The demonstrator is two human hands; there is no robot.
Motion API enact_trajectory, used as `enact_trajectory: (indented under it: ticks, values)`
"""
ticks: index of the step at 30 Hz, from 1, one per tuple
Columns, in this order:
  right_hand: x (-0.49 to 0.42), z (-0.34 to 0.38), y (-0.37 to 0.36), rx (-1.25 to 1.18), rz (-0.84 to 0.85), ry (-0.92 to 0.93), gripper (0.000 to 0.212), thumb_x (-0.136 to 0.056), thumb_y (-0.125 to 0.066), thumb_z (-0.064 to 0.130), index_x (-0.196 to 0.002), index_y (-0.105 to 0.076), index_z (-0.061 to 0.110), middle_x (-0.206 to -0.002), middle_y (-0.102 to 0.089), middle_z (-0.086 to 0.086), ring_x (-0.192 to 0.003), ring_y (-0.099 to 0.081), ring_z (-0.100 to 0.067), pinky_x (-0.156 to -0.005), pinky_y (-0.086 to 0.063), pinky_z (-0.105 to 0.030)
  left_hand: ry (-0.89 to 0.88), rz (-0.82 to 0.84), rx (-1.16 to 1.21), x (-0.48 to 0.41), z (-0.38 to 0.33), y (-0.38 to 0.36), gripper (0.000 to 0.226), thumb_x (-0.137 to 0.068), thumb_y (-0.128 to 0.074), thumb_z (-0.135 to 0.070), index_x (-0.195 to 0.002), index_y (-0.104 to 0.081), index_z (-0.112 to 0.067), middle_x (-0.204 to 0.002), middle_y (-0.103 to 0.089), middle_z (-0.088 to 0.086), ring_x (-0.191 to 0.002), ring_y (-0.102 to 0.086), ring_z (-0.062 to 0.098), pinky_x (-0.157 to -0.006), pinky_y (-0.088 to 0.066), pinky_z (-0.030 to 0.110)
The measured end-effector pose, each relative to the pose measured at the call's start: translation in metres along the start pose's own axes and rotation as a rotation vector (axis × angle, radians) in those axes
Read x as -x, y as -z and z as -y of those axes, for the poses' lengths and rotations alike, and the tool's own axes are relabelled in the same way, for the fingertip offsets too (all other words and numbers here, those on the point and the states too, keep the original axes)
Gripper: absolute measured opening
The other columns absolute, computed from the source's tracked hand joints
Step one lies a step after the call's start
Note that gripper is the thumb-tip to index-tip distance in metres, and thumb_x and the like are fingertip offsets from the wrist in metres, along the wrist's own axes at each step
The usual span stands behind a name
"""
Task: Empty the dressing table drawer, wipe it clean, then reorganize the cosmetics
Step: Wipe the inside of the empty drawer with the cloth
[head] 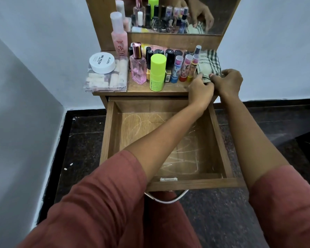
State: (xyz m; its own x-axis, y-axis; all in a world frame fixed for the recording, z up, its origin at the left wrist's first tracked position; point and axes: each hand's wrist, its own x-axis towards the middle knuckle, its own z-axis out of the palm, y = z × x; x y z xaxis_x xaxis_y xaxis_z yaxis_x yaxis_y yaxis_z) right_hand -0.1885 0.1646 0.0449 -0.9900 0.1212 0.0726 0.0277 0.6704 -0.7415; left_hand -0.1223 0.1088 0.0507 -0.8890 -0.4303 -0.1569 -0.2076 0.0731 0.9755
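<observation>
drawer (109, 135) pulled right out, nothing in it, only pale scribbly marks on the wood at the bottom. so the emptying part looks done.

all the cosmetics (169, 59) up on the table top (170, 88), below the mirror (224, 13): a green bottle (157, 72), a pink glass bottle (138, 69), a white jar (102, 62) sitting on a clear box (106, 81), a tall pink bottle (118, 37) at the back, a row of little tubes (186, 67) near the front.

checked cloth (208, 60) on the right corner of the table top, just beside the little tubes. left hand (200, 90) curled round the near edge of the cloth, pinching it. right hand (228, 81) close beside it, thumb and fingers pinching the same edge. hard to tell if picking the cloth up or folding it.

wiping maybe not begun, maybe not finished, going by the marks in the drawer.

left to do, by the look of it: rub the drawer clean, then put the cosmetics back in neat rows. care needed with the cloth so close to the tubes, easy to knock over.
</observation>
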Motion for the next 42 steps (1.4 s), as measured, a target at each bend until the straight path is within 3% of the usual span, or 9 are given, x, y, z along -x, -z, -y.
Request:
enact_trajectory:
  ticks: [3, 6, 11, 16, 24, 27, 34, 39, 42]
  values:
    - [0.003, 0.003, 0.01, -0.062, 0.063, -0.045, 0.026, -0.076, -0.072, 0.017, -0.075, -0.062, -0.008, -0.083, -0.064, -0.024, -0.088, -0.063, -0.031, -0.087, -0.05, -0.048, 0.018, -0.024, 0.06, 0.004, 0.001, 0.0, 0.043, -0.09, -0.049, -0.008, -0.133, -0.042, -0.006, -0.131, -0.051, 0.015, -0.122, -0.046, 0.026, -0.098, -0.043, 0.035]
    - [0.013, 0.005, 0.018, -0.08, 0.13, -0.141, 0.043, -0.075, -0.072, 0.011, -0.046, -0.04, 0.01, -0.051, -0.042, -0.005, -0.053, -0.051, -0.019, -0.055, -0.049, -0.034, 0.016, -0.037, 0.108, 0.012, 0.004, 0.0, 0.04, -0.089, -0.05, -0.007, -0.129, -0.045, -0.006, -0.129, -0.052, 0.014, -0.118, -0.049, 0.024, -0.084, -0.045, 0.024]
    - [0.038, 0.001, 0.031, -0.21, 0.213, -0.244, 0.028, -0.073, -0.072, 0.009, -0.058, -0.049, 0.011, -0.066, -0.054, -0.006, -0.063, -0.056, -0.022, -0.058, -0.05, -0.03, 0.099, -0.118, 0.249, 0.029, 0.013, 0.0, 0.033, -0.089, -0.054, -0.016, -0.12, -0.048, -0.008, -0.125, -0.052, 0.011, -0.104, -0.052, 0.019, -0.075, -0.043, 0.022]
    - [0.084, 0.0, 0.053, -0.417, 0.372, -0.405, 0.009, -0.08, -0.062, 0.001, -0.076, -0.056, 0.003, -0.091, -0.057, -0.014, -0.061, -0.054, -0.016, -0.039, -0.046, -0.016, 0.285, -0.105, 0.43, 0.041, 0.032, 0.007, 0.037, -0.09, -0.055, -0.027, -0.118, -0.051, -0.003, -0.117, -0.06, 0.015, -0.097, -0.058, 0.022, -0.069, -0.045, 0.022]
    - [0.129, -0.013, 0.042, -0.635, 0.708, -0.485, 0.02, -0.081, -0.049, -0.009, -0.086, -0.059, 0.007, -0.083, -0.062, -0.011, -0.073, -0.06, -0.02, -0.069, -0.05, -0.03, 0.474, 0.03, 0.639, 0.071, 0.062, 0.046, 0.026, -0.09, -0.055, -0.021, -0.107, -0.061, -0.003, -0.085, -0.067, 0.011, -0.073, -0.064, 0.023, -0.075, -0.054, 0.035]
    - [0.143, -0.012, 0.021, -0.622, 0.656, -0.492, 0.011, -0.084, -0.059, 0.007, -0.094, -0.062, 0.005, -0.083, -0.065, -0.01, -0.074, -0.062, -0.018, -0.073, -0.051, -0.029, 0.4, -0.035, 0.49, 0.078, 0.075, 0.065, 0.03, -0.09, -0.053, -0.02, -0.117, -0.052, -0.007, -0.098, -0.066, 0.012, -0.08, -0.063, 0.022, -0.075, -0.052, 0.032]
    - [0.166, -0.006, -0.032, -0.256, 0.67, -0.071, 0.053, -0.082, -0.05, -0.009, -0.129, -0.038, 0.013, -0.11, -0.053, -0.006, -0.097, -0.055, -0.021, -0.086, -0.05, -0.039, 0.258, -0.022, -0.121, 0.082, 0.097, 0.122, 0.033, -0.096, -0.043, -0.024, -0.125, -0.041, -0.009, -0.093, -0.057, 0.0, -0.079, -0.057, 0.018, -0.078, -0.051, 0.036]
    - [0.171, 0.003, -0.056, 0.025, 0.841, 0.07, 0.047, -0.089, -0.041, -0.008, -0.132, -0.042, 0.009, -0.098, -0.052, -0.007, -0.082, -0.056, -0.023, -0.066, -0.051, -0.033, 0.33, 0.026, -0.241, 0.08, 0.104, 0.144, 0.026, -0.094, -0.047, -0.017, -0.12, -0.048, -0.01, -0.082, -0.058, -0.001, -0.076, -0.06, 0.021, -0.076, -0.055, 0.041]
    - [0.169, 0.005, -0.063, 0.223, 0.835, 0.194, 0.049, -0.09, -0.042, -0.005, -0.135, -0.04, 0.014, -0.114, -0.052, -0.009, -0.109, -0.055, -0.03, -0.09, -0.048, -0.038, 0.332, 0.038, -0.317, 0.08, 0.107, 0.153, 0.024, -0.094, -0.049, -0.017, -0.116, -0.053, -0.008, -0.098, -0.064, 0.008, -0.082, -0.064, 0.024, -0.076, -0.057, 0.039]
